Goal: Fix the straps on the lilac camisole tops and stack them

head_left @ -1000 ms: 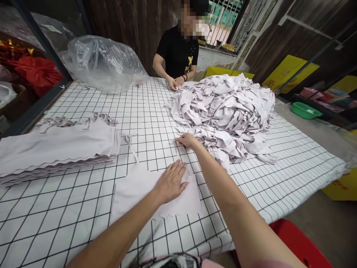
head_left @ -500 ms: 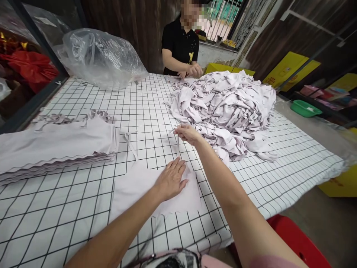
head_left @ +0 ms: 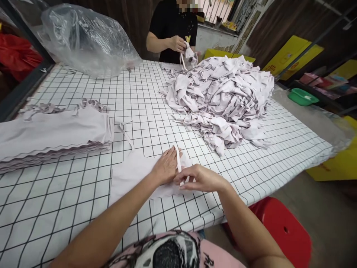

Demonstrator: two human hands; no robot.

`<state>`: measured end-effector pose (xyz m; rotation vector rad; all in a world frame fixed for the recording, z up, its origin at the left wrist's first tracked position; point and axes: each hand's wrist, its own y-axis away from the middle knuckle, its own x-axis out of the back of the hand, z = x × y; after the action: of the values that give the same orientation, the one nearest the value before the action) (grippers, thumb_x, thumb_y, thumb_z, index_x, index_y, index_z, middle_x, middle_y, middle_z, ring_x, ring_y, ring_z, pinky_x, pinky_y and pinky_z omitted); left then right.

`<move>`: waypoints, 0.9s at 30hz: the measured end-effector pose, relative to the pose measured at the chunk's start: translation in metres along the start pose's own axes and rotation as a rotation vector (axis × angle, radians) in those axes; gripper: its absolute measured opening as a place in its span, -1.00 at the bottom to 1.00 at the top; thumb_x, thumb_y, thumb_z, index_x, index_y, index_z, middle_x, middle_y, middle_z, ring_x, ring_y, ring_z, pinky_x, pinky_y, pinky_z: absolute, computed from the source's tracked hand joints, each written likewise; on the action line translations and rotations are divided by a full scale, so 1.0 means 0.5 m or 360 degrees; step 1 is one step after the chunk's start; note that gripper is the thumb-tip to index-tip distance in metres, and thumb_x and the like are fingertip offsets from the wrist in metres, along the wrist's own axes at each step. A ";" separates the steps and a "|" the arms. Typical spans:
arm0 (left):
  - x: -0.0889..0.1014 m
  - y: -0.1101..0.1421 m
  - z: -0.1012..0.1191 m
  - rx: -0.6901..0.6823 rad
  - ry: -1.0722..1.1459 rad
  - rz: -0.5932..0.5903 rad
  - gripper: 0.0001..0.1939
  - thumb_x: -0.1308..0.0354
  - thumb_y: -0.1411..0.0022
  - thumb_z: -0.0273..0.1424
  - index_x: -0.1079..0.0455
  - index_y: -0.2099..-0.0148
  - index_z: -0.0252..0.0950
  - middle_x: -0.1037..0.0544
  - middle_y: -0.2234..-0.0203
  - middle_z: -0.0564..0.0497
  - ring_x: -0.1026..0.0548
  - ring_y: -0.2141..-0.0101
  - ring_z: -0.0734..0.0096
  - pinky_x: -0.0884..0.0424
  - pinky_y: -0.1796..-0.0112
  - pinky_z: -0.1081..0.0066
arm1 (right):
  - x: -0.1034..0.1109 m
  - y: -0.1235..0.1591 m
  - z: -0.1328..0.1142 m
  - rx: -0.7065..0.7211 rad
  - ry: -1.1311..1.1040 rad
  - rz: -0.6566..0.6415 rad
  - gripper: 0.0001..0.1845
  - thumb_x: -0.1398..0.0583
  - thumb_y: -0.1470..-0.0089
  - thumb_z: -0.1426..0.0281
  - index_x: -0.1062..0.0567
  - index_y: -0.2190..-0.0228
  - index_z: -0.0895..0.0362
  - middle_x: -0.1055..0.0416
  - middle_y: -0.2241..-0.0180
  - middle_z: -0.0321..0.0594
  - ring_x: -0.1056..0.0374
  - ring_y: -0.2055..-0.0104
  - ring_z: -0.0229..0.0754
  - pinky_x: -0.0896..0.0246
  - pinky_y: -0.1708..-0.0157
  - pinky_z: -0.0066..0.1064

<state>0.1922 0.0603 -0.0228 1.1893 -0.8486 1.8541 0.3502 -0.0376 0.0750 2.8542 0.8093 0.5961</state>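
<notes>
A pale lilac camisole [head_left: 129, 173] lies spread on the gridded tablecloth in front of me. My left hand [head_left: 165, 168] rests flat on its right half, fingers stretched out. Pinched in my right hand [head_left: 203, 178] is one thin shoulder strap [head_left: 179, 158], which runs back across the left fingers. The other strap [head_left: 127, 137] stretches away from the camisole's far edge, loose on the cloth. Part of the camisole's right side is hidden under my hands. To the left sits a neat stack of matching camisoles [head_left: 55, 130].
A large heap of crumpled lilac garments [head_left: 223, 93] covers the far right of the table. Behind it a co-worker [head_left: 170, 33] holds one such garment. A clear plastic bag [head_left: 86, 41] lies at the far left. A red stool [head_left: 284, 230] stands near the right edge.
My right hand has come toward me with the strap, from beyond the camisole to beside my left hand. The left hand stays flat. The co-worker has lifted a garment.
</notes>
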 end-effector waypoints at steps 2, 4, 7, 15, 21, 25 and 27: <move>0.000 0.000 0.001 0.0011 -0.0025 0.0022 -0.39 0.08 -0.34 -0.19 -0.05 -0.34 -0.37 -0.12 -0.31 -0.19 0.03 -0.33 0.02 0.02 -0.26 0.07 | -0.024 0.032 0.009 0.0000 0.0023 -0.0075 -0.60 -0.28 -0.08 0.31 -0.50 0.02 0.08 -0.50 0.07 -0.15 -0.47 0.16 -0.22 -0.41 0.19 -0.40; 0.002 0.000 0.003 0.0000 -0.0034 0.0028 -0.39 0.10 -0.35 -0.22 -0.02 -0.35 -0.39 -0.14 -0.31 -0.20 0.04 -0.33 0.04 0.04 -0.27 0.08 | -0.028 0.059 0.013 -0.0042 -0.0064 -0.0095 -0.57 -0.25 -0.11 0.26 -0.46 -0.02 0.07 -0.47 0.01 -0.14 -0.48 0.19 -0.24 -0.40 0.23 -0.41; 0.007 -0.002 0.005 -0.0021 -0.0019 0.0012 -0.38 0.08 -0.34 -0.22 0.01 -0.35 -0.41 -0.17 -0.28 -0.24 0.05 -0.33 0.03 0.04 -0.27 0.07 | -0.012 0.076 0.023 -0.0228 -0.0241 0.0182 -0.63 -0.16 -0.19 0.20 -0.46 0.03 0.10 -0.50 0.09 -0.13 -0.47 0.36 -0.30 -0.35 0.40 -0.47; 0.009 -0.001 0.003 -0.0017 -0.0038 0.0036 -0.27 0.02 -0.22 -0.41 0.13 -0.38 -0.44 -0.20 -0.25 -0.27 0.00 -0.32 0.03 0.00 -0.26 0.09 | -0.014 -0.009 0.072 -0.0681 -0.0322 0.0464 -0.73 -0.30 0.04 0.21 -0.43 0.44 0.16 -0.27 0.60 -0.40 -0.13 0.60 -0.39 -0.05 0.60 -0.52; 0.006 0.000 0.003 -0.0015 -0.0047 0.0064 -0.29 0.09 -0.26 -0.44 0.21 -0.40 -0.43 -0.17 -0.27 -0.27 0.02 -0.33 0.07 0.00 -0.25 0.08 | -0.036 -0.023 0.083 -0.0652 -0.0209 0.0338 -0.79 -0.29 0.08 0.27 -0.46 0.51 0.16 -0.22 0.61 -0.41 -0.02 0.59 -0.40 0.11 0.61 -0.51; 0.004 -0.001 0.001 -0.0011 -0.0028 0.0073 -0.31 0.11 -0.31 -0.39 0.21 -0.40 -0.43 -0.19 -0.26 -0.28 0.02 -0.33 0.07 -0.01 -0.24 0.08 | -0.036 -0.011 0.070 -0.0565 -0.0196 0.0365 -0.86 -0.22 0.00 0.32 -0.44 0.48 0.15 -0.29 0.55 -0.37 -0.11 0.54 -0.37 0.00 0.54 -0.50; 0.005 -0.001 0.001 -0.0010 -0.0012 0.0077 -0.32 0.11 -0.32 -0.35 0.19 -0.41 -0.43 -0.20 -0.25 -0.27 0.01 -0.33 0.07 -0.01 -0.25 0.09 | -0.036 -0.007 0.061 -0.0499 -0.0107 0.0496 -0.85 -0.20 -0.03 0.32 -0.40 0.49 0.14 -0.29 0.54 -0.37 -0.12 0.51 -0.36 -0.02 0.51 -0.50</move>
<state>0.1923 0.0606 -0.0204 1.1823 -0.8937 1.8853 0.3464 -0.0440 0.0403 2.7029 0.2325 0.5951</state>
